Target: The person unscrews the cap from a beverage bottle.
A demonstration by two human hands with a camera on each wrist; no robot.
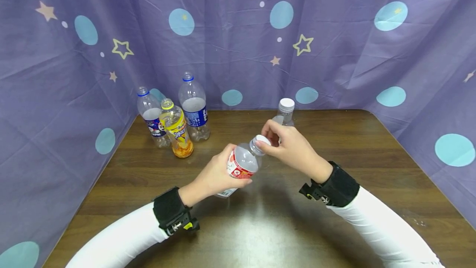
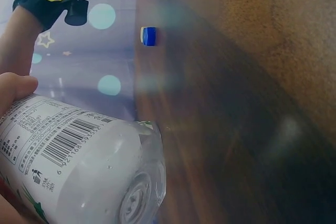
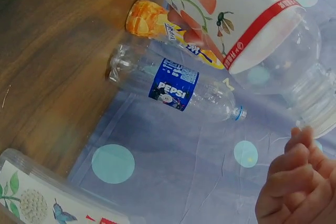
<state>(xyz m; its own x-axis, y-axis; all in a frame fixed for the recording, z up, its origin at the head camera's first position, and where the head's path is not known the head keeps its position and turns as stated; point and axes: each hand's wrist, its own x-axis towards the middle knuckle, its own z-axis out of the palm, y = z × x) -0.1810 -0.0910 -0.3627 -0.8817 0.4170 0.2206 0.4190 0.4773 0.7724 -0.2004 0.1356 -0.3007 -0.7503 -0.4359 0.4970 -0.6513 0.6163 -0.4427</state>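
Observation:
My left hand [image 1: 219, 171] grips a clear plastic bottle [image 1: 246, 161] around its white and red label. The bottle leans with its neck toward my right hand, and its ridged base [image 2: 137, 195] shows in the left wrist view. A white screw cap [image 1: 262, 139] sits at its mouth. Thumb and fingers of my right hand [image 1: 291, 146] pinch that cap. In the right wrist view, fingertips [image 3: 300, 136] are at the cap's edge, and the label [image 3: 210, 11] shows printed fruit slices. Close behind my right hand stands a second white-capped bottle [image 1: 286, 114], partly hidden.
At the back left stand two uncapped Pepsi bottles [image 1: 196, 115] and a yellow-labelled bottle [image 1: 177, 131] without a cap. A small blue and yellow piece [image 2: 149, 36] lies on the wooden table [image 1: 342, 135]. A purple curtain [image 1: 238, 32] hangs along the back and sides.

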